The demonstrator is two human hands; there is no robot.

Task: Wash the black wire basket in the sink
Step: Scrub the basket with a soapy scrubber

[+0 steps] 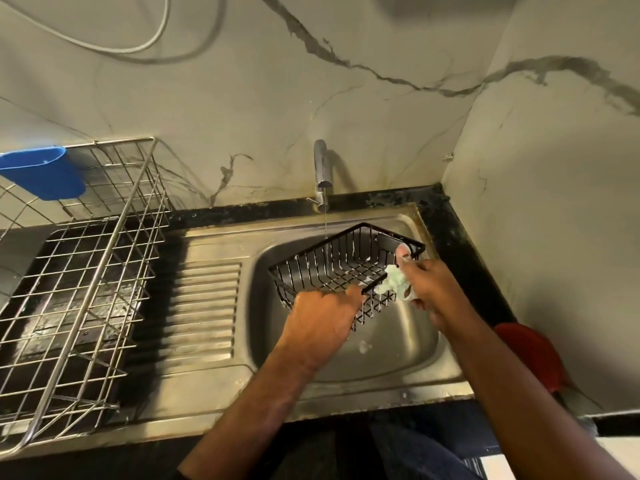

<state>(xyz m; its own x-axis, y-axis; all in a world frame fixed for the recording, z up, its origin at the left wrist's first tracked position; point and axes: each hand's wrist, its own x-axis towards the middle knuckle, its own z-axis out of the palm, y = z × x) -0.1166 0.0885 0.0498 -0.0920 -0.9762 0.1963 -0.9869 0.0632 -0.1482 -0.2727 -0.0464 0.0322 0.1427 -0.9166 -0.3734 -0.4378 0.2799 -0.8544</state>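
basket under the tap, scrub in hand

the wall [346, 116] behind is pale stone with dark veins, and a cable loops across its upper left. the drying rack [86, 271] stands on the counter to the left, a blue cup [41, 173] hung on its far edge. the sink [398, 358] is steel, with a ribbed drainboard between the rack and its bowl. the tap [322, 171] runs a thin stream.

the black wire basket [332, 268] is held over the bowl, tilted, with the stream falling into it. white suds cling to several wires. my left hand [322, 320] grips its near rim, fingers curled round the wire. my right hand [433, 285] is closed on a pale green sponge [394, 284] and presses it against the basket's right end, thumb up at the corner. the two hands are apart, one at each side of the basket.

handling, as judged: the basket looks light and stiff, thin wire with a firmer rim. wet and soapy, it is likely slippery. the rim is the sound place to hold; the thin wires may flex under hard scrubbing.

not established: the fingers of both hands are largely hidden behind the hands and wires. the basket's underside is out of view. a red object [526, 355] at the right is covered in part by my forearm, and i cannot identify it. the far side of the rack is cut off by the frame.
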